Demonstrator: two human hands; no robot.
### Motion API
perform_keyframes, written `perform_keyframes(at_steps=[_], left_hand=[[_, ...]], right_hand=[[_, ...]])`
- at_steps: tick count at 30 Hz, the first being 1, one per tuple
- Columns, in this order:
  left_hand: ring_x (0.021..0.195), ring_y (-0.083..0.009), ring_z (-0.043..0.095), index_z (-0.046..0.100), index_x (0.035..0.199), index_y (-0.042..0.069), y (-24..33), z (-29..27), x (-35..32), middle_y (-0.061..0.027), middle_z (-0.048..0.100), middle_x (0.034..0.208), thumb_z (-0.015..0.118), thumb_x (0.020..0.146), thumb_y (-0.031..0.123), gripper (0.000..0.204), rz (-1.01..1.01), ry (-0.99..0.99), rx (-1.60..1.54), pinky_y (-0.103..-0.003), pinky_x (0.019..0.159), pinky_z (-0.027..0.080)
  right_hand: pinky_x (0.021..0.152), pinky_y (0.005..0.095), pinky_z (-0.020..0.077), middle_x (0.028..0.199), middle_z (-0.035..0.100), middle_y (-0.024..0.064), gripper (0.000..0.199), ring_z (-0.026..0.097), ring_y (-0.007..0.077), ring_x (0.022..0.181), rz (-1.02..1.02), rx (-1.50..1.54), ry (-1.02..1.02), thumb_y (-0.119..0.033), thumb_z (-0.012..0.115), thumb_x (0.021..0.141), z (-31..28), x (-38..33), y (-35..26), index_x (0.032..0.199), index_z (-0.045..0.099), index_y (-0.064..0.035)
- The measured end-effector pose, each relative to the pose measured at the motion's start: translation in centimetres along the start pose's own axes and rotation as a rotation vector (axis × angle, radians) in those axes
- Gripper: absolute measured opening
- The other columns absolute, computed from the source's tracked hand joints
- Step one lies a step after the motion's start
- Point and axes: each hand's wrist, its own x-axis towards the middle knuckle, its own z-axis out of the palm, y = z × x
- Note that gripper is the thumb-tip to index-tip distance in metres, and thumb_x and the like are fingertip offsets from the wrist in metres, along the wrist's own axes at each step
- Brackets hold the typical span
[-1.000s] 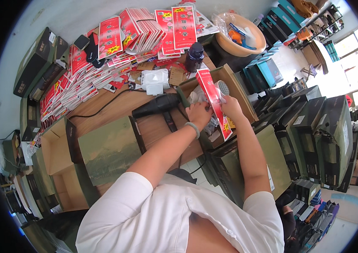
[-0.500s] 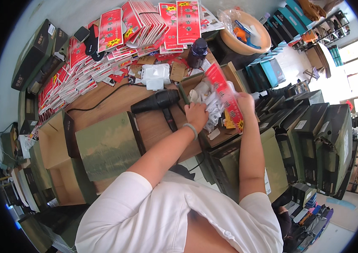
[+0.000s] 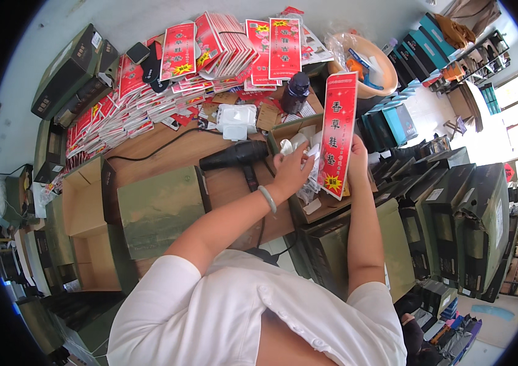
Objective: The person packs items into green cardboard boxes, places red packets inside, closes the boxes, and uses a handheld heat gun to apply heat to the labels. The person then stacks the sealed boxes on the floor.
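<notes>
My right hand grips the lower right edge of a long, flat red insole packet with a white border and a yellow starburst. The packet stands nearly upright above an open cardboard box. Inside the box lie crumpled white wrappers or small packets. My left hand is over the box's left side, its fingers curled at the white pieces; what they pinch is too small to make out. A black hair dryer lies left of that hand.
Piles of red packets cover the back of the table. A dark bottle and a white plastic case stand nearby, with a beige basin behind. Green shoeboxes flank both sides. A black cable crosses the wood.
My right hand has turned the red packet more upright, its printed front now facing me. My left hand has shifted slightly and its fingers have curled at the white pieces.
</notes>
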Motion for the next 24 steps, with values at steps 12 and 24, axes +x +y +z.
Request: perform_keyframes(at_steps=[12,24], left_hand=[[0.101,-0.0338,0.065,0.052,0.124,-0.003,0.7,-5.1,-5.7,-0.0228,0.066,0.105,0.053,0.100,0.025,0.036,0.027,0.278,-0.496,-0.039,0.086,0.050],[0.100,-0.0406,0.064,0.050,0.125,-0.003,-0.8,-8.7,-9.4,-0.0256,0.064,0.106,0.049,0.100,0.019,0.034,0.076,0.187,-0.298,-0.042,0.084,0.050]], right_hand=[[0.072,0.0396,0.0519,0.087,0.067,0.0205,0.023,0.067,0.0339,0.080,-0.021,-0.321,-0.277,-0.011,0.057,0.092,9.1,-7.6,-9.6,0.112,0.063,-0.0020],[0.072,0.0323,0.0499,0.087,0.068,0.0159,0.023,0.066,0.0214,0.077,-0.149,-0.239,-0.382,-0.012,0.061,0.092,10.4,-8.6,-7.7,0.110,0.065,0.0004]])
